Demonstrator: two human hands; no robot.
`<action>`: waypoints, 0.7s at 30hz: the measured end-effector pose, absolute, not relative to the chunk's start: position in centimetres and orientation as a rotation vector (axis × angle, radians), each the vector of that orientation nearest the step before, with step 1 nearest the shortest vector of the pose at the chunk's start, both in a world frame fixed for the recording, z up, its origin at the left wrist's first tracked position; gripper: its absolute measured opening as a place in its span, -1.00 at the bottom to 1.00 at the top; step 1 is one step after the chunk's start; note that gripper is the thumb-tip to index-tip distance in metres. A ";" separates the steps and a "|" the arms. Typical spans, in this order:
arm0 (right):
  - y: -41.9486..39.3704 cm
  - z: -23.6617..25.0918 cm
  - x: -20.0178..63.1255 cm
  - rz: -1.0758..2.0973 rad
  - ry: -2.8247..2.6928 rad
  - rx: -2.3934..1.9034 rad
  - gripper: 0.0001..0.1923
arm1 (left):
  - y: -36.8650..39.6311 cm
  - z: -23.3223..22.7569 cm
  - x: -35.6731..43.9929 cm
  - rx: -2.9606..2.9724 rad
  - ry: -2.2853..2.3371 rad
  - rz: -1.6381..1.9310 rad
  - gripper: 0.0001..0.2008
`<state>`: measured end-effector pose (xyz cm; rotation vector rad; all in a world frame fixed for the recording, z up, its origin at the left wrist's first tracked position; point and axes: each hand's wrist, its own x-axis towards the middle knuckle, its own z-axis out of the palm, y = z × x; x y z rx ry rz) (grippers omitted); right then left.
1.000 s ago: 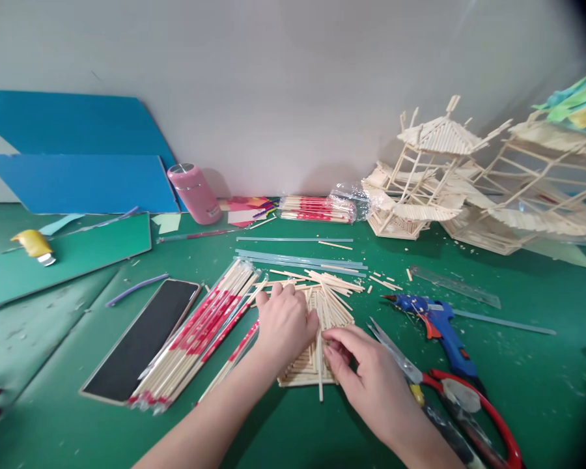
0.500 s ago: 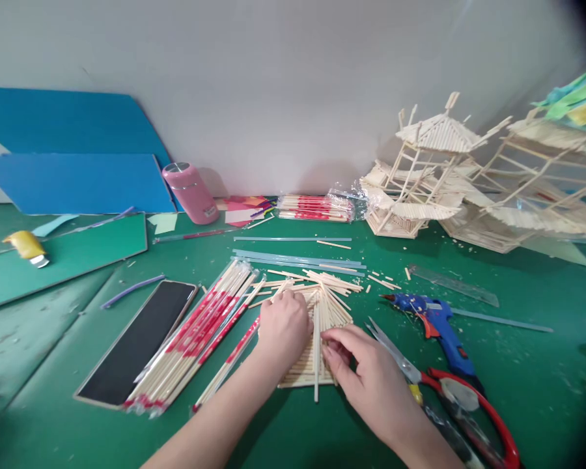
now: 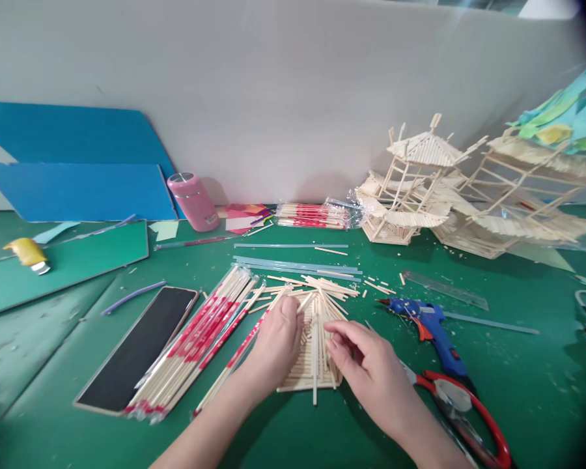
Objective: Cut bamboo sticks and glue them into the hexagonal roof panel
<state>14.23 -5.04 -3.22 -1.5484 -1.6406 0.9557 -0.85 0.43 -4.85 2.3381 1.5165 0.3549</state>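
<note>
A small sloped roof of pale wooden sticks (image 3: 297, 378) lies in front of me, with a longer stick (image 3: 315, 365) running down its middle past the lower edge. My left hand (image 3: 277, 339) is closed at its upper left side. A short wooden stick (image 3: 305, 302) juts from those fingertips towards the peak. From the right, my right hand (image 3: 366, 358) has its thumb and index finger bent in on the roof's right side, its other fingers curled under. Loose cut sticks (image 3: 334, 286) lie scattered behind the roof.
Bagged sticks (image 3: 200, 332) and a phone (image 3: 141, 345) lie left. At right are a blue glue gun (image 3: 432, 319) and red-handled scissors (image 3: 478, 404), partly behind my right arm. Glue sticks (image 3: 293, 264), a pink flask (image 3: 194, 202) and stick pavilions (image 3: 415, 189) stand or lie further back.
My left hand has turned and drawn back slightly left from the roof, and a short stick now shows at its fingertips. My right hand stays at the roof's right side. The view has tilted slightly.
</note>
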 end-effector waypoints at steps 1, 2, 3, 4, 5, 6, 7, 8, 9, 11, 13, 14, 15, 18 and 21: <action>-4.9 -3.0 14.1 1.026 -1.591 -1.505 -0.80 | 0.0 -4.1 -0.8 2.300 1.451 0.392 -0.83; -4.7 -2.7 13.9 1.108 -1.538 -1.449 -0.77 | -0.4 -3.3 -0.7 2.136 1.294 0.496 -0.83; -4.4 -2.6 13.7 1.193 -1.481 -1.388 -0.75 | -0.7 -2.6 -0.6 1.979 1.131 0.577 -0.84; -4.2 -2.5 13.5 1.265 -1.425 -1.330 -0.74 | -1.0 -2.0 -0.4 1.860 0.965 0.608 -0.86; -4.0 -2.5 13.4 1.311 -1.372 -1.286 -0.74 | -1.3 -1.5 -0.3 1.758 0.860 0.632 -0.85; -3.8 -2.5 13.2 1.329 -1.324 -1.262 -0.74 | -1.4 -1.1 -0.1 1.669 0.804 0.640 -0.84; -3.7 -2.6 13.2 1.322 -1.287 -1.257 -0.76 | -1.5 -0.9 0.0 1.603 0.771 0.641 -0.83; -3.6 -2.7 13.1 1.299 -1.262 -1.266 -0.77 | -1.6 -0.9 0.1 1.550 0.767 0.643 -0.82; -3.5 -2.9 13.1 1.274 -1.252 -1.277 -0.79 | -1.6 -1.0 0.2 1.508 0.773 0.643 -0.82; -3.4 -3.0 13.2 1.243 -1.255 -1.284 -0.80 | -1.6 -1.4 0.3 1.449 0.782 0.644 -0.82; -3.3 -3.1 13.3 1.240 -1.269 -1.286 -0.80 | -1.5 -1.9 0.4 1.392 0.778 0.644 -0.80; -3.2 -3.1 13.3 1.240 -1.277 -1.288 -0.80 | -1.5 -2.2 0.4 1.354 0.767 0.644 -0.79; -3.2 -3.1 13.3 1.234 -1.290 -1.288 -0.80 | -1.4 -2.5 0.3 1.304 0.752 0.639 -0.78; -2.9 -3.1 13.0 1.165 -1.357 -1.302 -0.80 | -1.1 -3.4 0.2 1.102 0.714 0.617 -0.77; -2.7 -3.0 12.6 1.078 -1.434 -1.345 -0.78 | -0.7 -4.3 -0.2 0.862 0.655 0.602 -0.80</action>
